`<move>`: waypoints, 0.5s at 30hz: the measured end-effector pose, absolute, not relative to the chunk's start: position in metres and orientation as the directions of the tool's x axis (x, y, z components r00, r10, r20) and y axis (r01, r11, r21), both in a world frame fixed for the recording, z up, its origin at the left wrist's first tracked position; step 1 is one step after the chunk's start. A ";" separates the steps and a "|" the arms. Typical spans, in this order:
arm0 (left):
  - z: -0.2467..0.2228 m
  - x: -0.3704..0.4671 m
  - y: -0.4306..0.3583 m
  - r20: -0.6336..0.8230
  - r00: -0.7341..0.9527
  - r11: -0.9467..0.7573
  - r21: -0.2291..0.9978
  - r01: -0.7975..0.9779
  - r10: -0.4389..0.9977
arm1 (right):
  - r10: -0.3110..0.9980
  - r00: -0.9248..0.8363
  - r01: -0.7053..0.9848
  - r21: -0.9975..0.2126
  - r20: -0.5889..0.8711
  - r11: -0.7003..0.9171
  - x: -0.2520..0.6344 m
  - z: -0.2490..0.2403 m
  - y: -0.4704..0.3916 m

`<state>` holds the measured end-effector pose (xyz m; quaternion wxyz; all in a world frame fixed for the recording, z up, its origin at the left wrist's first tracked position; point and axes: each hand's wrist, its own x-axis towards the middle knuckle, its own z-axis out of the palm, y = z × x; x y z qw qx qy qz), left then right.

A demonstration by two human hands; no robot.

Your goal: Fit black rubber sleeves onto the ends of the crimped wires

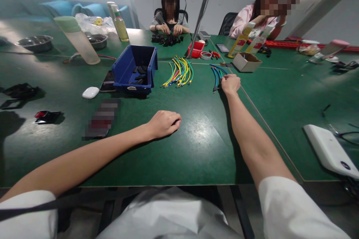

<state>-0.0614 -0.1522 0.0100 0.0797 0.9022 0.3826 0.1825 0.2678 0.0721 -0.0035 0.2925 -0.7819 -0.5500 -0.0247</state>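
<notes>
My right hand (231, 83) reaches forward across the table, its fingers pinched at the small group of short blue cables (215, 76). A greenish cable and dark ends show by its fingertips; the grip itself is partly hidden. Closer to me, my left hand (166, 124) rests on the table with curled fingers, and whatever may be inside them is hidden. Between and beyond the hands lies a bundle of yellow, green and a few red and blue cables (181, 71) with ring terminals. Left of that bundle stands a blue bin (119, 76) holding black pieces.
A phone (102, 119), a white earbud case (90, 92) and a black-and-red item (47, 117) lie left. At right are a white power bank (327, 149) and glasses (346, 134). A small cardboard box (243, 63), bottles and a metal pole (200, 15) stand beyond. Two people sit opposite.
</notes>
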 end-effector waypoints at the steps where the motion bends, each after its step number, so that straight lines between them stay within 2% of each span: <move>1: 0.010 -0.061 -0.152 0.269 0.639 -0.694 0.287 0.661 0.720 | 0.847 0.395 0.872 -0.436 0.356 -0.224 0.268 -0.003 0.072; 11: 0.022 -0.061 -0.150 0.282 0.597 -0.658 0.396 0.640 0.751 | 0.862 0.390 0.861 -0.459 0.322 -0.218 0.270 -0.004 0.072; 15: 0.051 -0.072 -0.137 0.439 0.444 -0.613 0.405 0.678 0.781 | 0.861 0.390 0.866 -0.446 0.325 -0.224 0.271 -0.004 0.073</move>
